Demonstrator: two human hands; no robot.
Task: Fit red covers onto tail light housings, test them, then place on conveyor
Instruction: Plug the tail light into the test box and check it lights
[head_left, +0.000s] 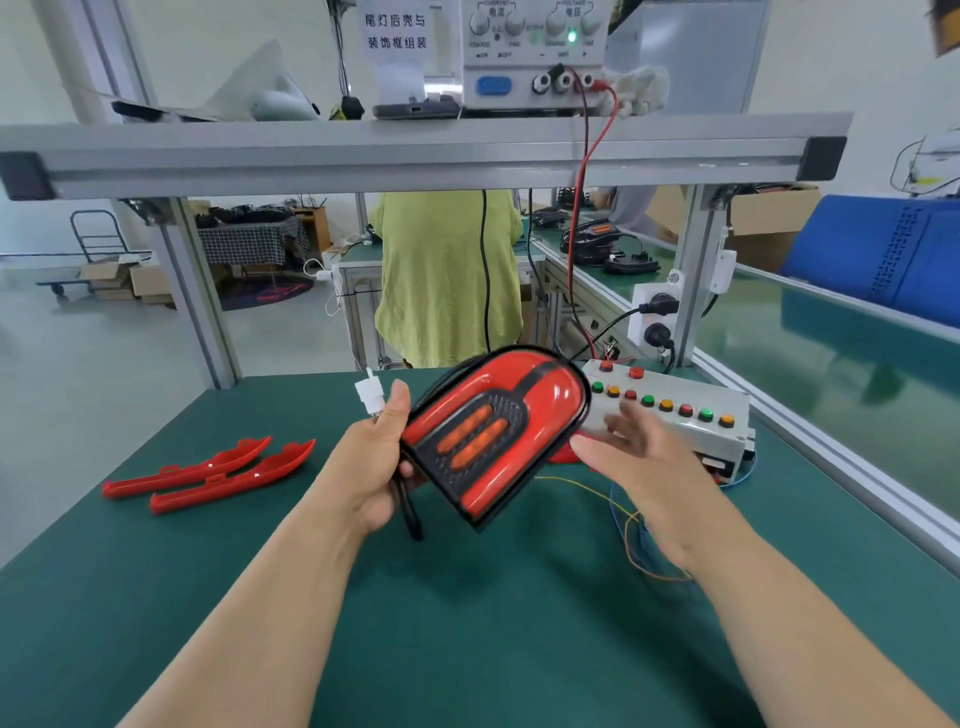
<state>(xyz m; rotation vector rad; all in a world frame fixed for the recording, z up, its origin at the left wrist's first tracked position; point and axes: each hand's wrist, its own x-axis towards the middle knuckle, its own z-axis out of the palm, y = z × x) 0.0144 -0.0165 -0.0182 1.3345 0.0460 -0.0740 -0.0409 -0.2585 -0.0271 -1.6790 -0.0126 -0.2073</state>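
Holding a tail light (493, 436) up above the green desk (467, 623): left hand (374, 462), grip clamped on the light's left edge, thumb pointing up. Light is tilted, red face toward the camera, two orange strips in its black centre panel. White plug (370, 397) sticks up just behind the thumb; black cable (410, 514) hangs down past the palm.

Right hand (634, 457) is at the light's right side, grip apart, fingers spread and straight (cannot tell if the thumb touches the rim). It hovers in front of the test box (691, 415), a grey case with a row of red, green and amber buttons.

Two red covers (208, 473) lie side by side on the desk, well to the left, apart from both hands.

Conveyor belt (831, 353) runs along the right, behind a rail. Power supply (530, 52) sits on the shelf (415, 150) overhead, its red lead (582, 208) dropping toward the box.
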